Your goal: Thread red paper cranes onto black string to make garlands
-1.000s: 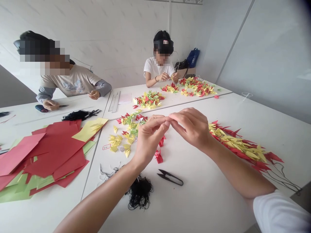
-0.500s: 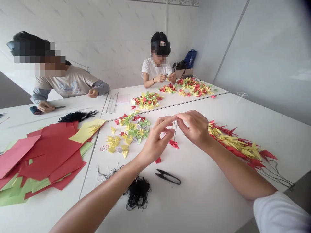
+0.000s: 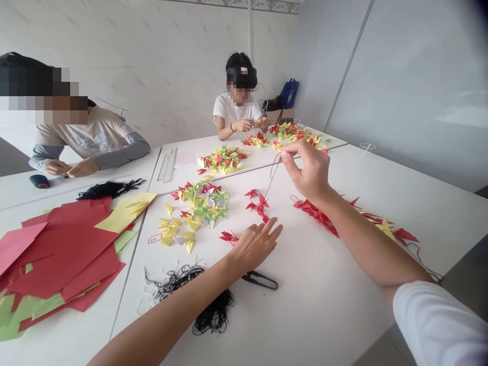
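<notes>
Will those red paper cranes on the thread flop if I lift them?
Probably. The thread from the right hand looks thin, so it should bend and swing. The red paper cranes are small and folded, so they should feel light, and their pointy tips may crush.

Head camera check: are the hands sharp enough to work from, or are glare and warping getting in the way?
Head view: the bare right hand and bare left hand look reasonably sharp; light is soft and even, with faint shadows on the white table; the only glare is a pale patch on the smooth right wall panel; wide-angle warping bends the table edges; the top right corner darkens.
</notes>
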Demonstrator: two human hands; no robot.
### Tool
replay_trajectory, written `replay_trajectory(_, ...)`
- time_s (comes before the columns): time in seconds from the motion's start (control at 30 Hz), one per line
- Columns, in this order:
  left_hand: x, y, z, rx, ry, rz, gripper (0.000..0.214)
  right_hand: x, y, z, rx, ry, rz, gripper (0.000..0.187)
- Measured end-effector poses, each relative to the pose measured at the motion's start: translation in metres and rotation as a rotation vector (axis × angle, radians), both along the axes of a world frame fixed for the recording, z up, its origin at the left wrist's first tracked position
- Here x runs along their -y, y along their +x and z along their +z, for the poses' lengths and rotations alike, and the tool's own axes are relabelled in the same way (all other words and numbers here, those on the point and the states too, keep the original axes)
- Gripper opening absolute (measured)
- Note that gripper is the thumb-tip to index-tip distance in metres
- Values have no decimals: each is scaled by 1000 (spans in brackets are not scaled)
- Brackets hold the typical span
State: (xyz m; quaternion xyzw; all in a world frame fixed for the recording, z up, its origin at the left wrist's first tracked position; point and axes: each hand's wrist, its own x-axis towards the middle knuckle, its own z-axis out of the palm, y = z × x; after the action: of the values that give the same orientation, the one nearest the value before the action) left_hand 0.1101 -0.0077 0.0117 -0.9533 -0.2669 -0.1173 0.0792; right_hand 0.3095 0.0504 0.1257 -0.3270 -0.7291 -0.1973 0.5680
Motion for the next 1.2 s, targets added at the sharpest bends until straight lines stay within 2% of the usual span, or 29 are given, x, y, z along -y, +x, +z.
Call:
replay_trajectory(0.1, -8, 8, -9, -110, 61, 112, 45, -2, 4, 8, 30, -14, -11, 23)
replay_trajectory(0.17, -13, 10, -10, -154, 52, 122, 40, -2, 6, 11, 35, -25, -13, 23)
replay_trajectory(0.27, -16, 5, -6, -211, 27, 94, 26, 8, 7, 12, 13, -69, 19, 22)
replay_trajectory(0.4, -21, -10, 7, -229, -37, 114, 36, 40, 4, 3, -64, -200, 149, 21)
replay_trajectory(0.53, -52, -25, 15, -140, 28, 238, 29, 81, -1, -19, -194, -335, 312, 15)
replay_trajectory(0.6, -77, -29, 13, -100, 80, 276, 37, 100, -3, -34, -257, -365, 379, 16)
replay_trajectory(0.73, -126, -29, 1, -109, 42, 178, 62, 128, -3, -67, -346, -421, 396, 15)
replay_trajectory(0.83, -146, -22, -7, -122, -19, 116, 59, 142, -2, -93, -343, -494, 367, 15)
replay_trajectory(0.9, -151, -17, -10, -133, -29, 104, 50, 148, 0, -109, -334, -536, 334, 16)
replay_trajectory(1.0, -152, -13, -10, -136, -16, 167, 38, 153, 2, -129, -316, -565, 278, 15)
replay_trajectory(1.1, -146, -14, -6, -105, 13, 243, 44, 152, 2, -138, -298, -596, 256, 14)
replay_trajectory(1.13, -143, -15, -4, -87, 15, 239, 48, 152, 1, -139, -292, -604, 257, 14)
replay_trajectory(1.2, -134, -17, 0, -41, -8, 149, 52, 150, 0, -139, -271, -612, 263, 14)
